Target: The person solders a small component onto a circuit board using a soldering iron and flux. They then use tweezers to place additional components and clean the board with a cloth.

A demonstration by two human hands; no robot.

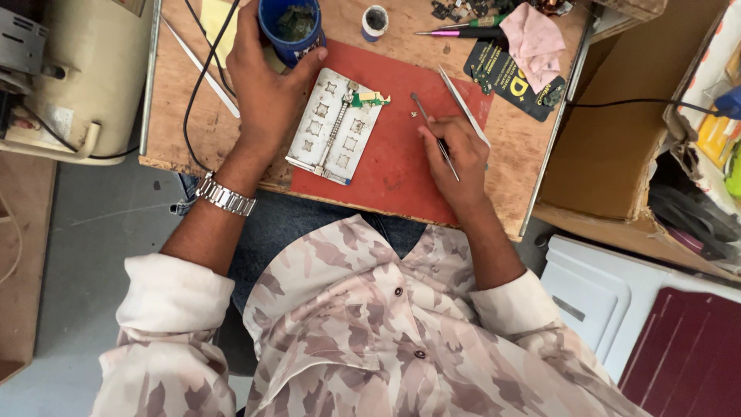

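Two hands at work over a red mat on a wooden worktop.

The left hand (266, 85) is wrapped around a blue cup (291, 27) at the far edge of the red mat (401, 162). The right hand (455, 158) grips a thin metal tool (432, 131) like a pen, its tip near a tiny part (414, 114) lying on the mat. Between the hands rests a white metal plate (333, 127) with a small green board (369, 99) at its top. Tweezers (463, 104) lie just beside the right hand on the worktop (174, 100).

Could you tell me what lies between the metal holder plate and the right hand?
In the head view, bare red mat and one tiny loose part separate the plate from the right hand.
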